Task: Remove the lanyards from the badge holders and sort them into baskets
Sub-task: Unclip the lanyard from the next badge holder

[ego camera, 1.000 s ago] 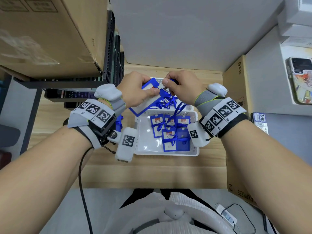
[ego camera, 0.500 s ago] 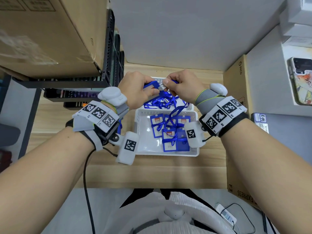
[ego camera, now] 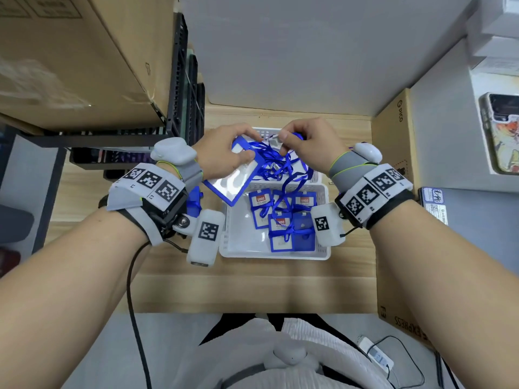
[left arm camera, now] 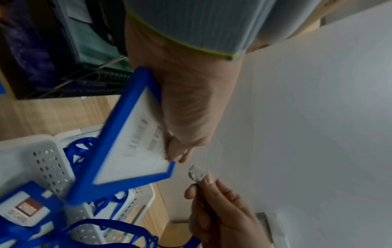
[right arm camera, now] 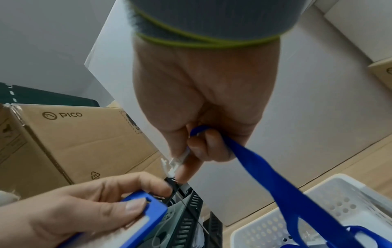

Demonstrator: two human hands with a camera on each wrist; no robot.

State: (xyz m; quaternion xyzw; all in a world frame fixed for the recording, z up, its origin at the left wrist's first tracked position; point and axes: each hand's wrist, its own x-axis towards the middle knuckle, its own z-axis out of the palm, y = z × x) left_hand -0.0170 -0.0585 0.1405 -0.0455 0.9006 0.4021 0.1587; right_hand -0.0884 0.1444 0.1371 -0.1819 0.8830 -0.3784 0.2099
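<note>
A person sits at a light wooden desk (ego camera: 252,287), seen from above, with both forearms reaching forward over it. A large cardboard box (ego camera: 70,51) sits on a black rack at the far left, and a second cardboard box (ego camera: 393,153) stands along the desk's right edge.

At the middle of the desk is a white perforated basket (ego camera: 233,242) holding several blue badge holders (ego camera: 283,228) with blue straps still attached. Directly behind it, touching it, is a second white basket (ego camera: 265,133), holding a loose tangle of blue lanyards (ego camera: 269,168).

Both hands are raised above the far basket, close together. The left hand (ego camera: 224,153) grips a blue-framed badge holder (ego camera: 233,186) by its top end, thumb pressed on the frame and fingers curled behind; the holder hangs tilted down toward the near basket, below and to the wrist side of the hand. In the left wrist view its white card face is blurred.

The right hand (ego camera: 306,144) pinches a small clear clip (right arm camera: 176,161) between thumb and forefinger, its other fingers curled round the blue lanyard strap (right arm camera: 265,169). The strap trails from the hand down toward the baskets. In the left wrist view the clip sits just beside the holder's top corner, with a small gap between them.
</note>
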